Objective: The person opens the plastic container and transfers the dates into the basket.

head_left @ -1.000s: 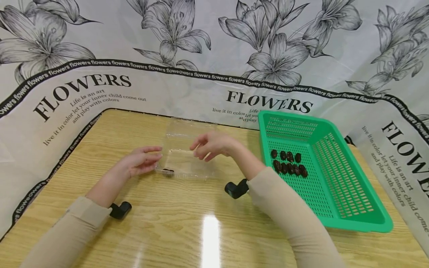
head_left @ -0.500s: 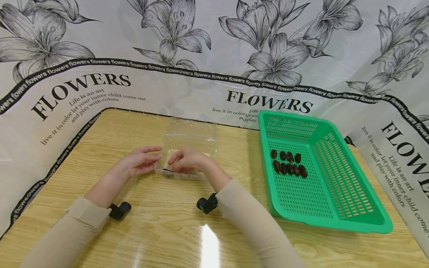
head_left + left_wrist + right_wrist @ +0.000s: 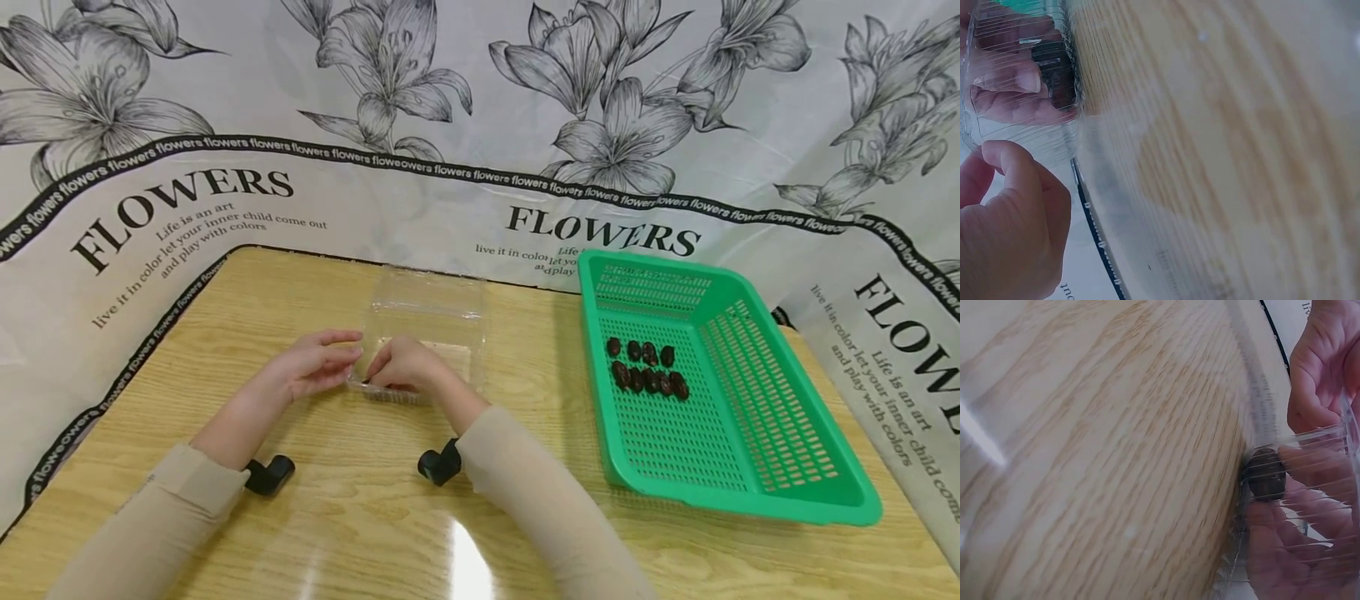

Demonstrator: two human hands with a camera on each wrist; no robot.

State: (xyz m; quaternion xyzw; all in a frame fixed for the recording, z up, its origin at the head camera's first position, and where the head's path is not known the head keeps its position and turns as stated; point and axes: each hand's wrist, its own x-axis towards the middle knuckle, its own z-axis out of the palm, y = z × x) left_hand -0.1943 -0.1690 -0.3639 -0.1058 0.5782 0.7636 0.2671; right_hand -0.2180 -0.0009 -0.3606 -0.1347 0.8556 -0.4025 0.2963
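A clear plastic box (image 3: pixel 427 312) with its lid folded back lies on the table. At its left side my left hand (image 3: pixel 309 365) holds the rim between thumb and fingers. My right hand (image 3: pixel 407 363) reaches down inside the box, toward the front left corner. Its fingertips pinch a dark, wrinkled date (image 3: pixel 1266 475), which the right wrist view shows through the ribbed wall. In the left wrist view the date also appears behind the plastic, against the right fingers. From the head view most of that date is covered by the hand.
On the right stands a green perforated basket (image 3: pixel 750 493), with two rows of dates (image 3: pixel 650 383) lying on its floor. A black device sits at each wrist. The wooden table (image 3: pixel 337 517) meets a flower-printed cloth (image 3: pixel 420 200) at the back and sides.
My right hand has come left and down from above the box into its front left corner, closing its fingers on the date there. The left hand has stayed put at the box's side.
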